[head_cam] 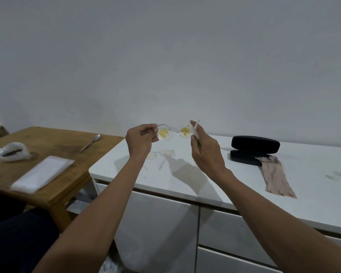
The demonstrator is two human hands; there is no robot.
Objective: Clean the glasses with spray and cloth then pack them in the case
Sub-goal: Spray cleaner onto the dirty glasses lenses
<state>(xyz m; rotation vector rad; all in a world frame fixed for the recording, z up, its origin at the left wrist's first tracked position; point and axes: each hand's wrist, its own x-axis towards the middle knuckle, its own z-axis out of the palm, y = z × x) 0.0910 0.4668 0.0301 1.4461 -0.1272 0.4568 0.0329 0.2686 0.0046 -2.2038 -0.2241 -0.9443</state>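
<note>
I hold a pair of clear-framed glasses (pixel 170 133) up in the air above the white cabinet top (pixel 224 184). Yellow smears cover both lenses. My left hand (pixel 141 139) pinches the left end of the frame. My right hand (pixel 205 148) grips the right end, together with a thin clear stick-like object that I cannot identify. A black glasses case (pixel 254 149) lies open at the back right of the cabinet top. A beige cloth (pixel 274 176) trails from the case towards the front edge. No spray bottle is in view.
A wooden table (pixel 53 142) stands to the left and lower, carrying a folded white plastic sheet (pixel 41 174), a spoon (pixel 91 141) and a white bag (pixel 13 151). Drawers run below the cabinet's front edge. A small clear item (pixel 334 175) lies far right.
</note>
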